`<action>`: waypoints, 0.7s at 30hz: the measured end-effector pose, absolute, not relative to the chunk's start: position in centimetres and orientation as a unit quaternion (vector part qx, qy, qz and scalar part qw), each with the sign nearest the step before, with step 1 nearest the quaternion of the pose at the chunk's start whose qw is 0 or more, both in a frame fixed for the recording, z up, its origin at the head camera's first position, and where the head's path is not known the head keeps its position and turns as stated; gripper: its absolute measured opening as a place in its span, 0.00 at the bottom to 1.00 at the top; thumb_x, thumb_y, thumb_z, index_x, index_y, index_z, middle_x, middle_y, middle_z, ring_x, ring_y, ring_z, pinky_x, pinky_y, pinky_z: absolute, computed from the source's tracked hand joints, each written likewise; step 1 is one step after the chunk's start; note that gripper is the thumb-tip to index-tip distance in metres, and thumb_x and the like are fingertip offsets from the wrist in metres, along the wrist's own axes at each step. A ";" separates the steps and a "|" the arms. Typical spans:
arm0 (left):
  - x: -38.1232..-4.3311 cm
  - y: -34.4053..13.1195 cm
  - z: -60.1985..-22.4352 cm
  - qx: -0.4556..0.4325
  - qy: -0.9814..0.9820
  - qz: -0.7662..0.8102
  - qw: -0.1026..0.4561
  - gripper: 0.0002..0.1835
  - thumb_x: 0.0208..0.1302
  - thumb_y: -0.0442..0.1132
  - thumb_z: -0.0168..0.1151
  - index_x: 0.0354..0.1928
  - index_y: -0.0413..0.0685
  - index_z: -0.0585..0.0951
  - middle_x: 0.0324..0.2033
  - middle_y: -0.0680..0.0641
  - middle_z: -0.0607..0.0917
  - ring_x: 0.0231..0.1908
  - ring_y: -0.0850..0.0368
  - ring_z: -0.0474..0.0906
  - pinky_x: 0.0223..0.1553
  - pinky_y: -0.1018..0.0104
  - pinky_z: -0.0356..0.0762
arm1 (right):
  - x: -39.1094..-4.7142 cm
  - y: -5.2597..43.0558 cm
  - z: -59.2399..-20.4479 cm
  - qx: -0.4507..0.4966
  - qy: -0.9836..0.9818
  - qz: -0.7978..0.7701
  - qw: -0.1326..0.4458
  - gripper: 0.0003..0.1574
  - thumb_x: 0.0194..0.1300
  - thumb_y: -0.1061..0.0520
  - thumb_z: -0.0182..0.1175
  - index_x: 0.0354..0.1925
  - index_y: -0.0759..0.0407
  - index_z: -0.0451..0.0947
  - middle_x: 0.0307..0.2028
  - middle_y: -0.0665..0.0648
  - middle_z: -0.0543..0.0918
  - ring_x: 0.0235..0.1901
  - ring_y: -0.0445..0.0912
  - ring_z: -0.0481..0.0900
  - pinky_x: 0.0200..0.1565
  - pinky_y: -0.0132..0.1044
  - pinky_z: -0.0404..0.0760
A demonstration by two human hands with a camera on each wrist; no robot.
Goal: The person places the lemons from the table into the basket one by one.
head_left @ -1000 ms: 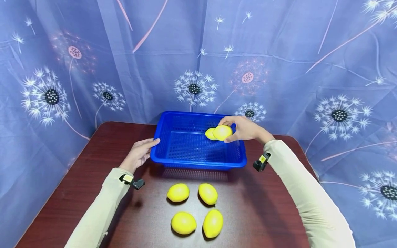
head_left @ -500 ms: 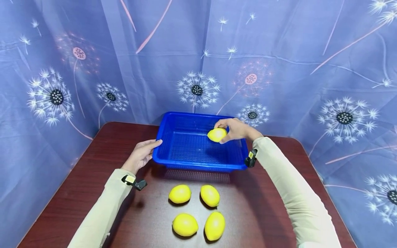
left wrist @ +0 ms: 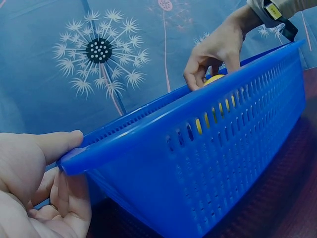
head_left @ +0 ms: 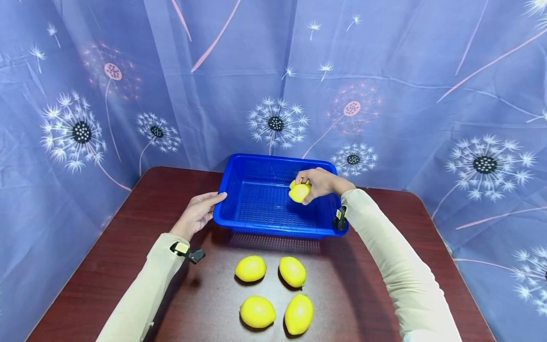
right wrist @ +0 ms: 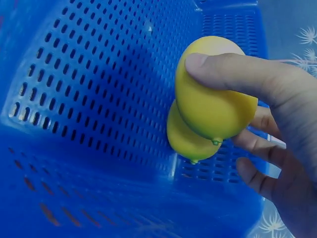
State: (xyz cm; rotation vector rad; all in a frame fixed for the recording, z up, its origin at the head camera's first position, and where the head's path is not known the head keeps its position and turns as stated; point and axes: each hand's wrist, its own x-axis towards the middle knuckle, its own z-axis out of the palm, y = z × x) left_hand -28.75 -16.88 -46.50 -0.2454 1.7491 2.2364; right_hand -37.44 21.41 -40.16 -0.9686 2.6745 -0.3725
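My left hand [head_left: 194,216] holds the left end of a blue plastic basket [head_left: 273,227]; the left wrist view has its thumb on top of the rim and curled fingers below. Inside the basket's right part, my right hand [head_left: 321,183] grips a yellow lemon [right wrist: 213,99], thumb across its near side. Behind that one, a second lemon [right wrist: 190,141] lies by the basket's perforated wall, partly hidden by the held lemon. The left wrist view shows yellow through the basket's slots, with the right hand [left wrist: 215,52] reaching over the rim.
Several lemons lie on the dark red-brown table [head_left: 201,308] in front of the basket, among them a front-left lemon [head_left: 258,312] and a front-right lemon [head_left: 298,314]. A blue dandelion-print curtain [head_left: 213,95] hangs behind and beside the table.
My right hand has moved left and lower into the basket with its lemon, which now overlaps the lemon lying there. The left hand stays on the rim; the table lemons lie as before.
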 end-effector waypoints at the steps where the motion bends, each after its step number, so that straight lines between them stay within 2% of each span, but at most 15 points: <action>1: -28.7 -16.9 -46.5 -0.085 0.608 0.776 0.145 0.13 0.69 0.41 0.69 0.50 0.43 0.81 0.31 0.55 0.88 0.32 0.65 0.84 0.36 0.70 0.86 | -37.5 21.3 -40.3 -0.333 0.924 -0.124 0.139 0.34 0.43 0.51 0.84 0.48 0.52 0.79 0.48 0.57 0.87 0.50 0.53 0.83 0.57 0.51 0.73; 13: -28.6 -16.6 -46.2 -0.105 0.628 0.757 0.146 0.20 0.68 0.44 0.70 0.55 0.41 0.80 0.30 0.57 0.86 0.28 0.67 0.82 0.33 0.74 0.84 | -37.8 20.7 -41.0 -0.304 0.933 -0.084 0.172 0.36 0.41 0.49 0.86 0.48 0.51 0.78 0.49 0.56 0.86 0.53 0.53 0.81 0.56 0.50 0.78; 21: -28.6 -16.7 -46.1 -0.099 0.625 0.760 0.145 0.24 0.69 0.44 0.69 0.60 0.37 0.77 0.30 0.56 0.87 0.29 0.66 0.82 0.34 0.73 0.84 | -37.4 20.9 -39.3 -0.279 0.939 -0.081 0.182 0.37 0.50 0.42 0.81 0.55 0.52 0.80 0.50 0.55 0.85 0.55 0.54 0.80 0.56 0.51 0.79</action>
